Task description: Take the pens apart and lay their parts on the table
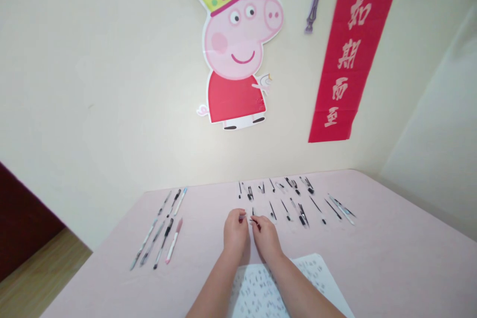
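My left hand (236,232) is closed, fingertips pressed together at mid-table; what they hold, if anything, is too small to make out. Beside it, a small gap apart, my right hand (267,237) pinches a thin dark pen part (254,221). Just past my fingertips shows a short dark stick (253,210), like a refill. Nearest on the right lies a black refill (273,210) from a row of disassembled pen parts. Another black refill (285,209) and a clear pen barrel with black parts (301,214) follow in that row.
Several whole pens lie at the left, among them a pink-and-white pen (174,241) and a black-gripped pen (164,242). A second row of pen parts (250,193) runs along the back edge by the wall. Under my forearms is a marked white sheet (257,290) on the pink tabletop (391,253).
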The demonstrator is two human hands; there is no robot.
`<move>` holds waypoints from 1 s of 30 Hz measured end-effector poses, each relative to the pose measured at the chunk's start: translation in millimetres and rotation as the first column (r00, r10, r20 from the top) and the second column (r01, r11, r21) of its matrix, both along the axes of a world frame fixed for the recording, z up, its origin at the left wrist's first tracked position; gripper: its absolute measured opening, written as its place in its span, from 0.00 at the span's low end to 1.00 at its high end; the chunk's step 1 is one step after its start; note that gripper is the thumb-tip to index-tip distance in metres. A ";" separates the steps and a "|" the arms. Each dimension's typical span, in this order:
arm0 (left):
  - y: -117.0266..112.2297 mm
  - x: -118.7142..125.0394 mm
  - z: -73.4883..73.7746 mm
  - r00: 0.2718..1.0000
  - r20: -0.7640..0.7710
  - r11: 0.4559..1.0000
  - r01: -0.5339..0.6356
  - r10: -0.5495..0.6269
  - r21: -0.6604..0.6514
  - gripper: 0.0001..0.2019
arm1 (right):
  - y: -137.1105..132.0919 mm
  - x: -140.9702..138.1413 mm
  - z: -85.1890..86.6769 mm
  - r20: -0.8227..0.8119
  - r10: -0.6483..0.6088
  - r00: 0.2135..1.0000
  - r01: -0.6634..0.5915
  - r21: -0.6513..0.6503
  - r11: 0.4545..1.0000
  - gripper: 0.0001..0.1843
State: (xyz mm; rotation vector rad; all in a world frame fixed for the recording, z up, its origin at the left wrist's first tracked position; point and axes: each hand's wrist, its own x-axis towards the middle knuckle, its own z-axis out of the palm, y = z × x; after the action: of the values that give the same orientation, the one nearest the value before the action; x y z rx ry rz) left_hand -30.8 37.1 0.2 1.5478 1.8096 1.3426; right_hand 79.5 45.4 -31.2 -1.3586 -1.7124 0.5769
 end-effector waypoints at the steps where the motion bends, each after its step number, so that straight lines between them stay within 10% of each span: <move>1: 0.2 0.2 -3.9 1.000 -0.004 1.000 0.017 -0.017 0.001 0.10 | 0.3 0.0 0.0 -0.001 0.002 1.000 -0.002 -0.001 1.000 0.17; 10: -6.1 -4.0 -20.8 0.988 -0.070 0.991 0.136 -0.136 -0.007 0.10 | 1.0 -0.1 0.8 -0.078 -0.030 0.996 0.030 -0.008 1.000 0.15; 30: -25.1 -3.0 2.9 0.900 -0.389 0.977 0.151 -0.198 -0.148 0.19 | -7.9 -3.2 6.3 0.047 0.035 0.998 -0.034 -0.012 0.999 0.13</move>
State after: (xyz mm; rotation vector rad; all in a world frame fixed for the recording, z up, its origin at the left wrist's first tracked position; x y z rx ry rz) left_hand -33.7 11.9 3.1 1.9799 1.8788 0.8640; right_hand 76.2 37.5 -24.9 -1.3622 -1.7762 0.5786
